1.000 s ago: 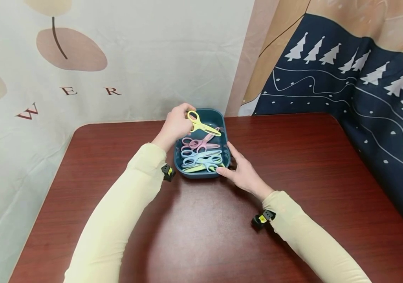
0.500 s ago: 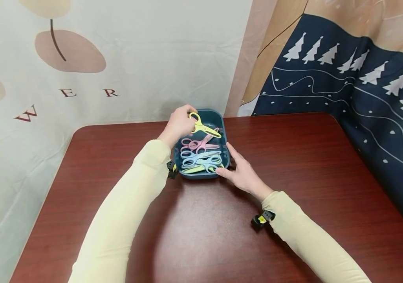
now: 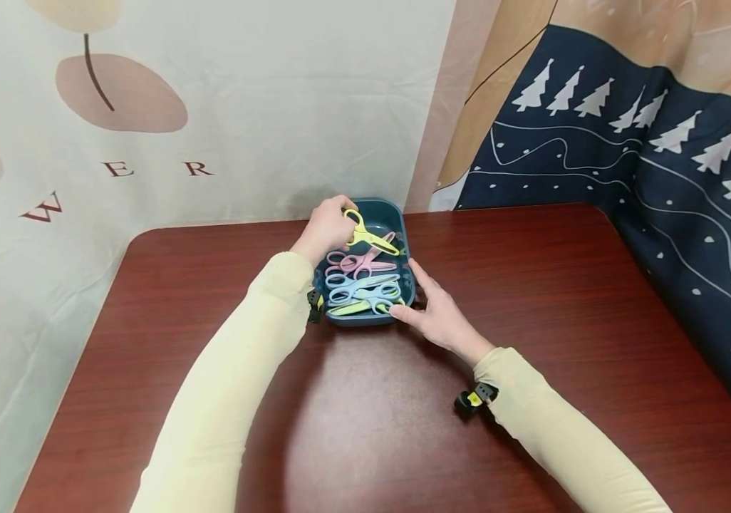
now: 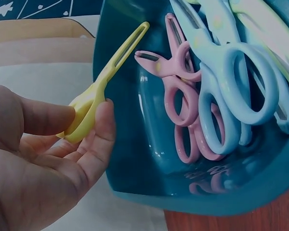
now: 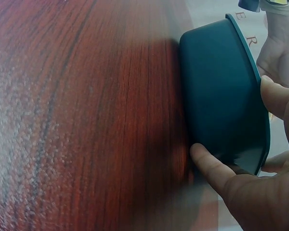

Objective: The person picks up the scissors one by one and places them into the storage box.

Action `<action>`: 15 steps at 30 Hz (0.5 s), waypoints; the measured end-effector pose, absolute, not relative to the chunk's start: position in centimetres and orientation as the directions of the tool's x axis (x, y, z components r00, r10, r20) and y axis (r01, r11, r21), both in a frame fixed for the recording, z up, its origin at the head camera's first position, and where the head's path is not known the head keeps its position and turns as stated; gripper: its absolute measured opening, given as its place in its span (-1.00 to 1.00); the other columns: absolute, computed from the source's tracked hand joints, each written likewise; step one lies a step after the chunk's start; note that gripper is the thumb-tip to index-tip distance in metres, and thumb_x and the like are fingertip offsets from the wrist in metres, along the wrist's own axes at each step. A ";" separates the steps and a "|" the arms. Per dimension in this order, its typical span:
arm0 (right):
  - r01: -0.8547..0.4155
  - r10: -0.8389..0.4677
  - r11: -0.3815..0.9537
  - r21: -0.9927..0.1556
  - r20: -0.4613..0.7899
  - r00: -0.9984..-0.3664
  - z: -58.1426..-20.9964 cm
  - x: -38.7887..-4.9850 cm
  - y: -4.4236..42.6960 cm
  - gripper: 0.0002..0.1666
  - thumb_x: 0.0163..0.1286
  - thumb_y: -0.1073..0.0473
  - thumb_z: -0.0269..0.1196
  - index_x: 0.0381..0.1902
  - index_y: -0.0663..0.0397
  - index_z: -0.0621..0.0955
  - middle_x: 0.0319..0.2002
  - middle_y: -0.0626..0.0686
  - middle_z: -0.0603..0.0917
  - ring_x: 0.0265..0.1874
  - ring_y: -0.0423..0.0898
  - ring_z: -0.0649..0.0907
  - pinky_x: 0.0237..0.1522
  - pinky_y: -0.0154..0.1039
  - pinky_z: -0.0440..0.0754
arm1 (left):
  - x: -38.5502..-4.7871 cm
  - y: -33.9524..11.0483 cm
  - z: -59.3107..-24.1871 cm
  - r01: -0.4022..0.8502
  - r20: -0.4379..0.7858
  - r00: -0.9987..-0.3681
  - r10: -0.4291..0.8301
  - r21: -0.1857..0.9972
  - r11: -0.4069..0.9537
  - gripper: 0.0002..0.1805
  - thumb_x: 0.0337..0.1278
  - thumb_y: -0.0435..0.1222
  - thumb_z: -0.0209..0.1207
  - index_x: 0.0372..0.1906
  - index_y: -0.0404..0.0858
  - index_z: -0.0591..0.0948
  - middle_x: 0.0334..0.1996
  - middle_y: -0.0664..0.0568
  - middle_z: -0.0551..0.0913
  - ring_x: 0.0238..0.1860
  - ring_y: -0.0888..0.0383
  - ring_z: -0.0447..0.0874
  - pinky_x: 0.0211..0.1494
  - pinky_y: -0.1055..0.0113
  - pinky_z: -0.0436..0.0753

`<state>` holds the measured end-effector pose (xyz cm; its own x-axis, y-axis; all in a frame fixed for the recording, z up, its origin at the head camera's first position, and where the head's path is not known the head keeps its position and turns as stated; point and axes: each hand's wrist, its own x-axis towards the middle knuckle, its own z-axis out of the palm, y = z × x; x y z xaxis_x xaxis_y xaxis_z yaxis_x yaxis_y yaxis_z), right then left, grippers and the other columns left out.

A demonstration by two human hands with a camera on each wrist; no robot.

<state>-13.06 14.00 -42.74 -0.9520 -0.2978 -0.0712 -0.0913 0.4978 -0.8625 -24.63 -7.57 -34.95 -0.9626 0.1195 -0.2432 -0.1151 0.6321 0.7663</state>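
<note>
My left hand pinches yellow scissors by the handle loops, above the far part of a dark teal bin. In the left wrist view, thumb and fingers meet on the handle of the scissors, and the blades angle over the bin's edge. Inside lie pink scissors, light blue scissors and some yellow-green ones, overlapping. My right hand rests its spread, fairly straight fingers on the bin's near right corner. The right wrist view shows its thumb on the rim of the bin.
The bin stands near the back edge of a reddish-brown wooden table. Behind the table hangs a pale printed cloth. A dark blue cloth with white trees hangs at the right.
My left hand has moved slightly right and down, bringing the yellow scissors lower over the bin, near the pink ones. The right hand stays at the bin's corner.
</note>
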 end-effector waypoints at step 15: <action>-0.087 -0.299 0.473 -0.877 -0.067 -0.952 -42.8 -13.1 14.0 0.13 0.41 0.12 0.40 0.70 0.01 -0.02 0.60 0.29 0.14 0.43 0.25 0.44 0.35 0.11 0.50 | -24.7 -8.2 -36.1 -0.159 -0.293 -0.949 0.115 0.761 0.630 -0.55 0.51 -0.39 0.02 0.42 -0.29 0.42 0.12 -0.26 0.54 -0.08 -0.04 0.64 -0.03 0.17 0.77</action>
